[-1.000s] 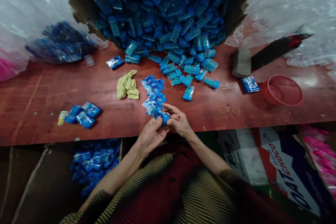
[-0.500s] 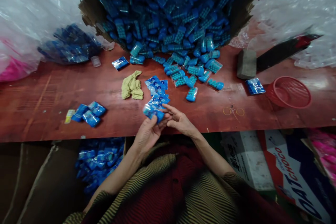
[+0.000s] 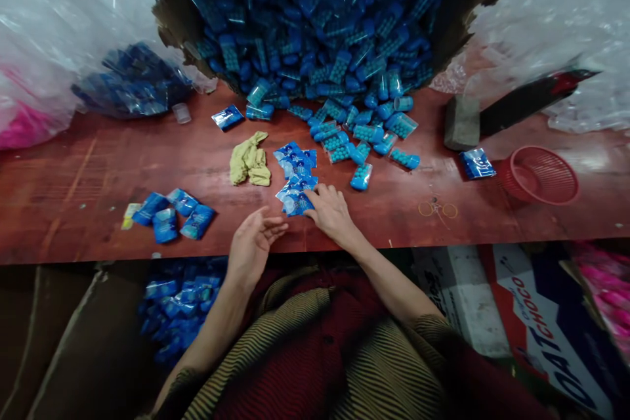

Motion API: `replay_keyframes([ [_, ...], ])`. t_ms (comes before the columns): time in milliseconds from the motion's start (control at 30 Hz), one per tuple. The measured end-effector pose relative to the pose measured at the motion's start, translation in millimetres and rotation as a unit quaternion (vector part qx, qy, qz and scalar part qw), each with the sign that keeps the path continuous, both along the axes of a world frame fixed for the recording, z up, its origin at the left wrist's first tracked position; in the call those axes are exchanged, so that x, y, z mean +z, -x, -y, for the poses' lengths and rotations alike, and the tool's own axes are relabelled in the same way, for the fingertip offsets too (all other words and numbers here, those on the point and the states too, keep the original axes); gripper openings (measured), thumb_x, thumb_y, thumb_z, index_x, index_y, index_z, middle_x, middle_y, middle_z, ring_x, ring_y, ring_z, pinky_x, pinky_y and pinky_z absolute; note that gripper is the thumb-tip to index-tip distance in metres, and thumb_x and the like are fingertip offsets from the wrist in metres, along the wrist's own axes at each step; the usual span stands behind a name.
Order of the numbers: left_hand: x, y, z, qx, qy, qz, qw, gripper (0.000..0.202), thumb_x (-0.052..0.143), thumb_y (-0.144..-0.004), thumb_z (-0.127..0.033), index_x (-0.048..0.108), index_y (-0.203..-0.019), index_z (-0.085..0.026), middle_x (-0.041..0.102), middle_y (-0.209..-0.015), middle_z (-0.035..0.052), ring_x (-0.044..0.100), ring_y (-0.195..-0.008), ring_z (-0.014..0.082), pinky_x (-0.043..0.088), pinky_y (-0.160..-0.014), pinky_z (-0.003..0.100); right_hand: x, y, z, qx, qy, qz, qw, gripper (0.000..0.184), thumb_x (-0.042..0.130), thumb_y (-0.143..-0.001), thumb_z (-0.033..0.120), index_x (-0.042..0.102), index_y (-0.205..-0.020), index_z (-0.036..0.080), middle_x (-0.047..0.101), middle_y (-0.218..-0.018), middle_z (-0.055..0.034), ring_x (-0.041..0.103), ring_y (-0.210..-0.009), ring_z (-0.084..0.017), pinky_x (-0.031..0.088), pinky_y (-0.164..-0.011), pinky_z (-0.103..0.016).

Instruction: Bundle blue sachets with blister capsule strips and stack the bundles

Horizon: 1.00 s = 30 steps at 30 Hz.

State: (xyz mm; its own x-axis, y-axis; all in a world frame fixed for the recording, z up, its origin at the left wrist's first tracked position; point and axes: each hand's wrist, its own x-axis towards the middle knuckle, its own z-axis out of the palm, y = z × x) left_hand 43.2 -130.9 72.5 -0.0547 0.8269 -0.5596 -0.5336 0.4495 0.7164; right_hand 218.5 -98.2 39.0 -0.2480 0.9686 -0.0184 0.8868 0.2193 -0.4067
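Observation:
My right hand [image 3: 333, 213] lies palm down at the near right end of a strip of overlapping blue printed wrappers [image 3: 295, 174]. Its thumb and fingertips touch the nearest wrapper, and the fingers are spread. My left hand [image 3: 253, 241] is by the table's front edge, empty, with its fingers apart. Left of it sits a small group of blue wrapped packs [image 3: 165, 226]. Beyond the wrappers are scattered small clear bottles with blue caps and blue beads [image 3: 361, 176]. A crumpled yellow-green cloth [image 3: 250, 161] lies just left of the wrappers.
A torn cardboard box [image 3: 165, 23] full of the bottles stands at the back. To the right are a grey block [image 3: 461, 121], a blue pack [image 3: 476, 163] and a red basket [image 3: 541, 175]. Below the table edge, more blue packs [image 3: 182, 298] fill a container on the left.
The blue-wrapped bottle has left my left hand, and one more pack lies in the group at left. My left hand is now empty and further left; my right hand has moved onto the wrappers.

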Motion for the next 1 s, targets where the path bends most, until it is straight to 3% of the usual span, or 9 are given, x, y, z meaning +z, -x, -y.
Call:
replay_keyframes([
  [133,-16.1,-27,-6,-0.048,-0.056,-0.066,0.995,0.038,0.073,-0.064,-0.035,0.059,-0.091,-0.013,0.068,-0.067,0.0032,0.065,-0.06,0.0145,0.05,-0.064,0.026,-9.4,7,-7,-0.016,-0.008,0.051,0.999,0.019,0.048,-0.09,0.026,0.063,-0.1,0.021,0.059,-0.101,-0.0111,0.049,-0.092,-0.025,0.036,-0.075,-0.036],
  [267,-24.3,-32,-14,-0.004,-0.047,-0.125,0.991,0.04,0.073,-0.063,-0.033,0.056,-0.094,-0.014,0.066,-0.07,0.0001,0.06,-0.051,0.009,0.044,-0.051,0.02,-11.7,5,-8,-0.037,-0.026,0.036,0.998,0.024,0.042,-0.093,0.027,0.065,-0.094,0.02,0.061,-0.094,-0.0101,0.049,-0.09,-0.024,0.034,-0.074,-0.034],
  [367,-25.9,-35,-18,0.016,-0.051,-0.156,0.986,0.045,0.076,-0.058,-0.031,0.056,-0.095,-0.016,0.064,-0.075,-0.0019,0.058,-0.053,0.0076,0.042,-0.047,0.017,-5.1,3,1,-0.044,-0.057,-0.011,0.997,0.026,0.042,-0.093,0.032,0.066,-0.097,0.022,0.062,-0.093,-0.0088,0.05,-0.088,-0.022,0.033,-0.074,-0.032],
  [567,-26.4,-42,-22,-0.047,-0.03,-0.09,0.994,0.033,0.076,-0.058,-0.037,0.064,-0.079,-0.014,0.065,-0.072,0.0002,0.058,-0.06,0.0091,0.044,-0.053,0.019,8.9,3,16,-0.038,-0.072,-0.166,0.983,0.025,0.049,-0.09,0.031,0.065,-0.107,0.022,0.062,-0.102,-0.0083,0.052,-0.095,-0.021,0.037,-0.083,-0.033],
  [633,-25.9,-41,-23,-0.051,-0.034,-0.071,0.996,0.031,0.077,-0.058,-0.035,0.065,-0.079,-0.015,0.066,-0.072,-0.0004,0.058,-0.061,0.0091,0.044,-0.056,0.019,8.9,0,12,-0.063,-0.035,-0.274,0.959,0.037,0.059,-0.083,0.032,0.058,-0.119,0.021,0.059,-0.112,-0.0084,0.052,-0.097,-0.019,0.04,-0.085,-0.032],
  [700,-25.1,-39,-24,-0.074,-0.047,-0.058,0.994,0.031,0.078,-0.057,-0.032,0.067,-0.08,-0.015,0.067,-0.073,-0.0001,0.058,-0.063,0.0093,0.045,-0.06,0.02,6.9,-3,5,-0.087,0.044,-0.391,0.915,0.047,0.064,-0.076,0.033,0.056,-0.12,0.019,0.059,-0.109,-0.0069,0.055,-0.089,-0.016,0.044,-0.08,-0.03],
  [833,-23.8,-39,-27,-0.076,-0.09,-0.065,0.991,0.028,0.079,-0.056,-0.028,0.069,-0.077,-0.014,0.068,-0.071,0.0,0.059,-0.067,0.0094,0.046,-0.073,0.023,1.9,-1,-5,-0.104,0.165,-0.516,0.834,0.022,0.061,-0.073,0.035,0.066,-0.08,0.015,0.058,-0.069,0.0024,0.05,-0.062,-0.01,0.042,-0.063,-0.024],
  [900,-24.0,-40,-28,-0.056,-0.097,-0.068,0.991,0.027,0.079,-0.056,-0.028,0.069,-0.076,-0.013,0.067,-0.068,-0.0004,0.059,-0.064,0.0094,0.047,-0.071,0.023,0.1,2,-5,-0.126,0.16,-0.532,0.822,0.02,0.061,-0.071,0.036,0.062,-0.068,0.015,0.052,-0.059,0.0049,0.045,-0.057,-0.009,0.039,-0.058,-0.022],
  [1000,-25.1,-43,-27,-0.046,-0.077,-0.071,0.993,0.027,0.079,-0.054,-0.028,0.068,-0.073,-0.013,0.066,-0.064,-0.0004,0.057,-0.058,0.01,0.046,-0.059,0.022,-2.3,8,-1,-0.151,0.136,-0.532,0.822,0.02,0.058,-0.072,0.035,0.059,-0.066,0.016,0.052,-0.059,0.0052,0.044,-0.057,-0.008,0.037,-0.057,-0.022],
])
